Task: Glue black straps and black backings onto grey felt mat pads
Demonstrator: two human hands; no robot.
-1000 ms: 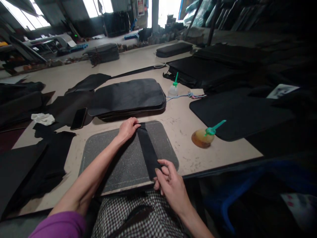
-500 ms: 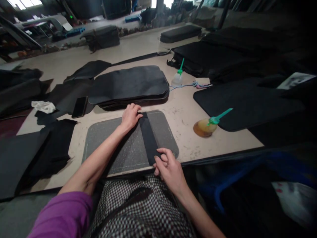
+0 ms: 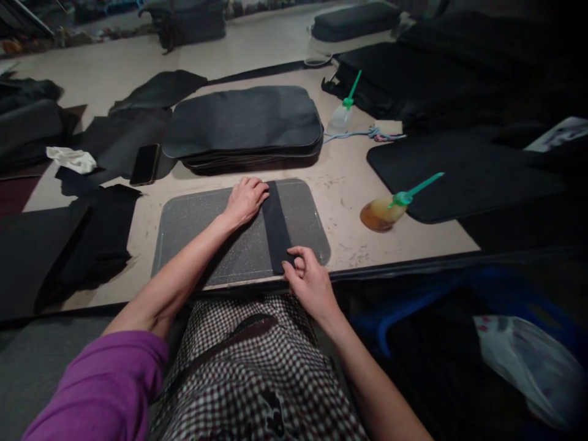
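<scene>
A grey rounded panel point(image 3: 211, 239) lies flat at the table's front edge, with a narrow black strip point(image 3: 276, 229) running across it from back to front, right of its middle. My left hand point(image 3: 247, 199) rests on the panel with bent fingers, its fingertips closed on the strip's far end. At the near end, my right hand point(image 3: 310, 278) has its thumb and forefinger at the strip's corner, closed on it; its other fingers are curled. Just behind the panel sits a stack of black rounded pieces point(image 3: 243, 119).
A bottle of amber liquid point(image 3: 381, 214) with a green nozzle lies tilted to the right. Farther back are a clear bottle point(image 3: 340, 116) and blue cord point(image 3: 353, 135). A phone point(image 3: 145, 164), white cloth point(image 3: 71, 159) and black pieces point(image 3: 98, 239) lie left.
The view has tipped downward, so the table's things appear higher. Both hands remain at the strip's ends, with the left fingers drawn closer together.
</scene>
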